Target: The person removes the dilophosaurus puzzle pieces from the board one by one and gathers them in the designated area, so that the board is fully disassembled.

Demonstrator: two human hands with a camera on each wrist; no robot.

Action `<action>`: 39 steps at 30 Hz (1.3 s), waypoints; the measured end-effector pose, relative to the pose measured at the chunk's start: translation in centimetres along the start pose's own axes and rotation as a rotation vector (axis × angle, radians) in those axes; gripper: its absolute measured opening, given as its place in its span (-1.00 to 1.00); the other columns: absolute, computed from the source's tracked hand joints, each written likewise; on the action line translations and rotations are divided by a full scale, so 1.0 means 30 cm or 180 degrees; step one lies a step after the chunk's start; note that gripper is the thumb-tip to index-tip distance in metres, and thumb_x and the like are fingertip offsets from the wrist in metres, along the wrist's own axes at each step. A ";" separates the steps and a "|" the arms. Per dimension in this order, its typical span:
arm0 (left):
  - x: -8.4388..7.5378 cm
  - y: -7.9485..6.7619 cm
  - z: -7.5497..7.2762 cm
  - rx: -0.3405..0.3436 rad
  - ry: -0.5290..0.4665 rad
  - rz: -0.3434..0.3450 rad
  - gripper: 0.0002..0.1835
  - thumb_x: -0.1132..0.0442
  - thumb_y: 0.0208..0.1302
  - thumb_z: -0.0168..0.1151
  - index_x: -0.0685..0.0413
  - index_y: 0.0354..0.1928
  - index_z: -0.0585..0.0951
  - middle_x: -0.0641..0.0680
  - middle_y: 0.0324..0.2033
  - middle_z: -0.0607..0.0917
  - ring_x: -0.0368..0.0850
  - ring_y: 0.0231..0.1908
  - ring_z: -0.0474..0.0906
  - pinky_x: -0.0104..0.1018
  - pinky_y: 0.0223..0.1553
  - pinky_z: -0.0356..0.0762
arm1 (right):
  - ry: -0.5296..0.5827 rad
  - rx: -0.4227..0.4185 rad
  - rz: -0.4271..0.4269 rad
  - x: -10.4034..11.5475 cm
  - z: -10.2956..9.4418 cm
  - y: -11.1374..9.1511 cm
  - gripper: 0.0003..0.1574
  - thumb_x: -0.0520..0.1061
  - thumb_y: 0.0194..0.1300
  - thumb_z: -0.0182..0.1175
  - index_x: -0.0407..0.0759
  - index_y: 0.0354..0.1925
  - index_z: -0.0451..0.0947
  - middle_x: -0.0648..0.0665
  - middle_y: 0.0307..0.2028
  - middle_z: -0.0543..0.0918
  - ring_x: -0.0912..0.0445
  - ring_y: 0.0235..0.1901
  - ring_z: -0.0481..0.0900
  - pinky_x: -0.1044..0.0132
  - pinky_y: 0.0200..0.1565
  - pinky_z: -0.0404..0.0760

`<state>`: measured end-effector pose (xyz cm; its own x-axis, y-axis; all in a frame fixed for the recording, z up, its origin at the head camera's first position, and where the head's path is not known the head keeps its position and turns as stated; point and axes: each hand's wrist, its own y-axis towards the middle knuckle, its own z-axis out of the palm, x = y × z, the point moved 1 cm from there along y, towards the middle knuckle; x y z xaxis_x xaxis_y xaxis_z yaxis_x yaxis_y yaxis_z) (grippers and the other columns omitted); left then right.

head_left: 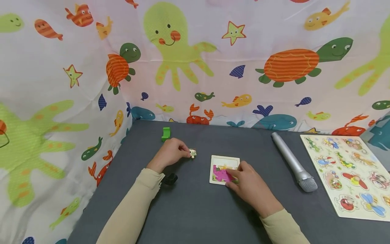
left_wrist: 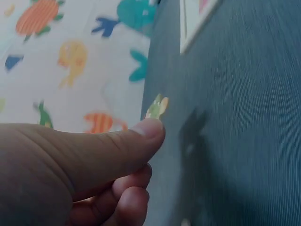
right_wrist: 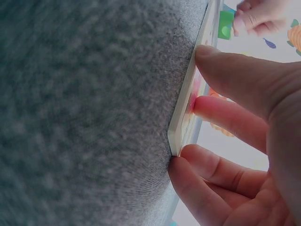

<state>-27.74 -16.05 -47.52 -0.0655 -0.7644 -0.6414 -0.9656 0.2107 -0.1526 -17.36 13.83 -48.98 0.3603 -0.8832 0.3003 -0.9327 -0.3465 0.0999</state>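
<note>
My left hand [head_left: 170, 154] pinches a small jigsaw piece [head_left: 192, 153] between thumb and fingers, left of a puzzle tray. In the left wrist view, just the tip of the piece [left_wrist: 157, 106] sticks out past the thumb, raised over the table. The square tray [head_left: 225, 158] has a pale frame and lies flat, its lower part filled with pink and green pieces [head_left: 220, 174]. My right hand [head_left: 254, 188] holds the tray at its lower right corner. In the right wrist view, thumb and fingers grip the tray's edge [right_wrist: 175, 139], and one fingertip touches the pink area.
A green toy block [head_left: 166, 134] stands beyond my left hand. Near my left wrist lies a small black object [head_left: 170, 179]. To the right are a silver microphone [head_left: 289, 159] and a large board of insect pictures [head_left: 342, 210]. A sea-animal cloth [head_left: 182, 108] borders the table behind and left.
</note>
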 end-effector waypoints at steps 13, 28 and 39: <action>0.068 0.013 -0.037 0.0075 0.0147 -0.0128 -0.91 0.16 0.31 0.58 -0.04 -0.33 0.86 -0.03 -0.37 0.78 -0.06 -0.35 0.57 -0.25 -0.33 0.49 | -0.0042 0.0030 0.0014 -0.009 0.003 0.003 -0.36 0.10 0.20 0.64 -0.01 0.22 0.79 -0.09 -0.31 0.42 0.11 -0.33 0.31 0.28 -0.28 0.36; 0.059 0.006 -0.024 0.0114 0.0285 -0.0126 -0.91 0.15 0.31 0.57 -0.07 -0.36 0.86 -0.03 -0.33 0.80 -0.07 -0.32 0.59 -0.25 -0.28 0.52 | -0.0025 -0.0050 -0.0075 -0.012 0.008 -0.002 -0.39 0.11 0.20 0.63 -0.04 0.18 0.80 -0.13 -0.21 0.50 0.09 -0.28 0.39 0.23 -0.21 0.50; -0.045 -0.018 0.032 0.0064 0.0396 0.0373 -0.93 0.12 0.36 0.53 -0.08 -0.23 0.84 -0.09 -0.37 0.75 -0.14 -0.34 0.59 -0.26 -0.24 0.57 | -0.0052 -0.0087 -0.0150 -0.021 0.016 -0.004 -0.39 0.08 0.23 0.62 -0.10 0.19 0.79 -0.22 0.10 0.68 -0.18 0.10 0.60 -0.06 0.19 0.70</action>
<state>-26.90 -14.56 -47.29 -0.2093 -0.8031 -0.5578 -0.9443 0.3142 -0.0980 -17.48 14.29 -49.63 0.4037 -0.8712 0.2792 -0.9147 -0.3792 0.1395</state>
